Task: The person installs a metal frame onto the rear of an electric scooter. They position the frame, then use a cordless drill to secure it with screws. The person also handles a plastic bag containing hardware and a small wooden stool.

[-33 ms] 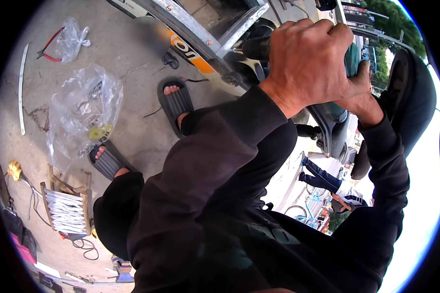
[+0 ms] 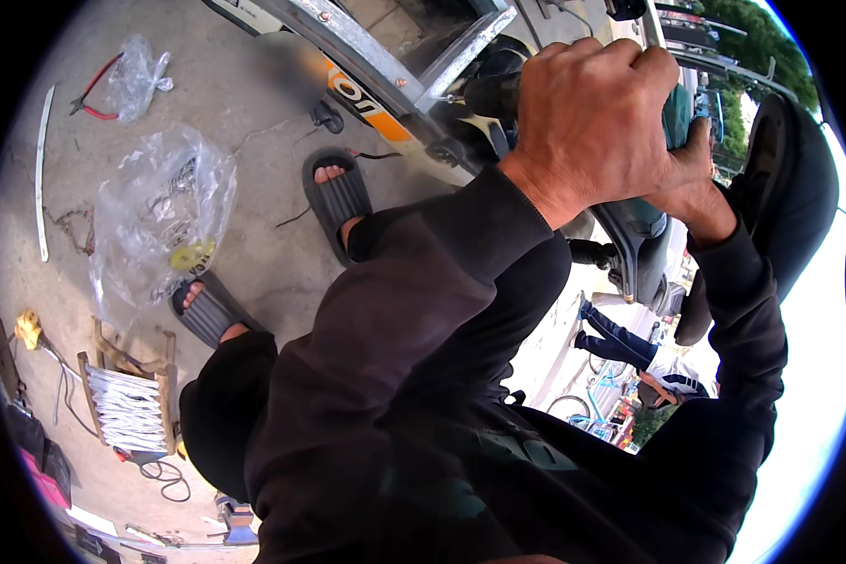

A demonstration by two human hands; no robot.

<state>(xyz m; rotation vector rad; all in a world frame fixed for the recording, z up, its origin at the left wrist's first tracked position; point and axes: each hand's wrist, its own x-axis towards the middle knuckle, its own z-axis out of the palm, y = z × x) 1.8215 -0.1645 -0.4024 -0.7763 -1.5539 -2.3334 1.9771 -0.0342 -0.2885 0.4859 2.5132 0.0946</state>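
Observation:
My left hand [image 2: 597, 117] is closed over the front of a teal and black power drill [image 2: 675, 117]. Behind it my right hand [image 2: 700, 179] wraps the drill's rear part; most of its fingers are hidden. The black chuck [image 2: 492, 95] sticks out to the left of my knuckles, its thin bit [image 2: 451, 98] reaching toward a grey metal angle frame [image 2: 367, 47]. Whether the tip touches the metal is too small to tell. Bolt heads [image 2: 401, 82] show on the frame, which lies beside a white panel with an orange stripe [image 2: 385, 120].
On the concrete lie a clear plastic bag [image 2: 150, 211], red-handled pliers [image 2: 94, 89] by a smaller bag [image 2: 136, 80], and a white strip [image 2: 44, 174]. A strapped wooden stool [image 2: 127, 404] stands lower left. A black motorcycle seat [image 2: 790, 188] is at right; beyond, a person [image 2: 630, 350] near bicycles.

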